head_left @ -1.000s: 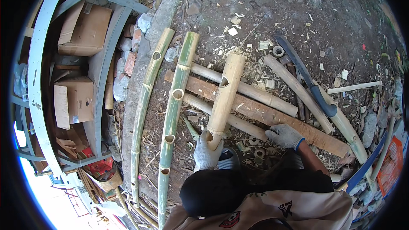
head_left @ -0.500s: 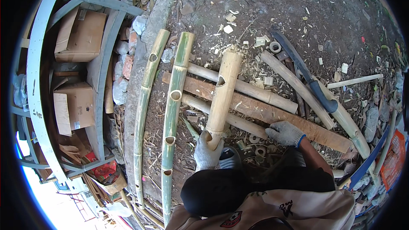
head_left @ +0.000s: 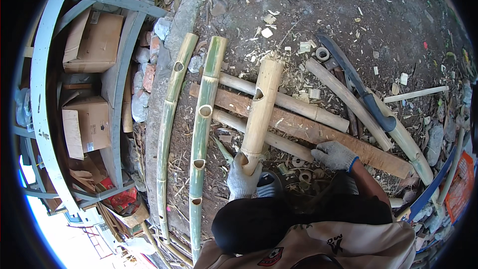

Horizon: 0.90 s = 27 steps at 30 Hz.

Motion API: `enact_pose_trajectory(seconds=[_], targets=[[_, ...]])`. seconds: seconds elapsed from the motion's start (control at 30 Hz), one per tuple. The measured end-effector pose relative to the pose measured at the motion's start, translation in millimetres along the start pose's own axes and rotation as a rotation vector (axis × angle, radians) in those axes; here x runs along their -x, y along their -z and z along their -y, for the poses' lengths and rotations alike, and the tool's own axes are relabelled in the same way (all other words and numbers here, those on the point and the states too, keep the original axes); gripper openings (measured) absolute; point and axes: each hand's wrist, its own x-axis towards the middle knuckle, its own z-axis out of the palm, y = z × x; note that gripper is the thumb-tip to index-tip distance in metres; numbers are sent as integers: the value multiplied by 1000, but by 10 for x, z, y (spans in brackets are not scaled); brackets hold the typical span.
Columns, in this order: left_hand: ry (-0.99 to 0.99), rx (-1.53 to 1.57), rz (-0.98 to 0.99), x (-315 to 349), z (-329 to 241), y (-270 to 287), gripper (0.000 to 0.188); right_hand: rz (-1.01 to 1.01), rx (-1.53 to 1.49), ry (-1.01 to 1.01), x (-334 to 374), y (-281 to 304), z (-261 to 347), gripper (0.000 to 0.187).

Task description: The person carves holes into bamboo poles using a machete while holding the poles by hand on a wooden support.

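Observation:
My left hand (head_left: 243,182), in a pale work glove, grips the lower end of a short peeled bamboo length (head_left: 258,119) with notched holes. That length lies tilted across two thin bamboo poles (head_left: 294,104) and a brown wooden plank (head_left: 308,128). My right hand (head_left: 335,156), gloved with a blue cuff, rests at the plank's near edge beside the end of the nearer pole (head_left: 286,145). Its fingers are loosely stretched and hold nothing I can see. Left of the bamboo length lie a green bamboo pole (head_left: 203,129) with cut holes and a thinner holed one (head_left: 168,114).
At the right a machete (head_left: 356,77) lies over bamboo poles, with a blue-bladed saw (head_left: 438,174) farther right. Bamboo rings (head_left: 304,176) and pale chips litter the dirt. A grey frame with cardboard boxes (head_left: 87,124) and a row of rubble (head_left: 149,77) stand left.

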Motion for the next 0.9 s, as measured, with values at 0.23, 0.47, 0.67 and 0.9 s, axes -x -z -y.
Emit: enact_pose_trajectory(seconds=[0.23, 0.47, 0.67, 0.9], targets=[[10, 27, -5, -5, 23, -68, 74, -37, 44, 33, -22, -25, -71, 46], [12, -12, 8, 6, -36, 27, 76, -6, 23, 15, -13, -6, -14, 47], [-3, -2, -4, 9, -63, 25, 75, 16, 39, 4, -19, 13, -4, 49], [-23, 6, -11, 5, -12, 5, 74, 13, 21, -2, 10, 16, 20, 49]])
